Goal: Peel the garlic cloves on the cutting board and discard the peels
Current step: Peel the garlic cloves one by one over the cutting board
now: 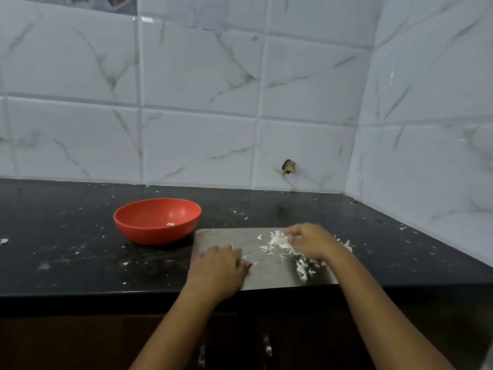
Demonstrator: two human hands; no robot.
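The person stands at the dark surface (80, 252) with both hands on the grey cutting board (266, 277), which lies at the front edge, just right of a red bowl (149, 232). The left hand (218, 265) rests palm down on the board's near left corner with its fingers loosely bent and nothing in them that I can see. I take it to be there to keep the board from sliding. The right hand (309, 240) is over the far right part of the board, its fingers curled down into a heap of white garlic peels (277, 243). Whether it has pinched any up or is only raking them together I cannot tell. More peels trail toward the board's near right edge, and small flecks are scattered across the surface around the board. One pale clove (170, 224) lies in the bottom of the bowl, which sits within easy reach, presumably to keep peeled garlic apart from the waste. I cannot make out any unpeeled clove on the board, so the work looks to me close to the stage of clearing the peels away. No bin or other place for them is in sight. Nothing here carries a brand, label or readable writing.
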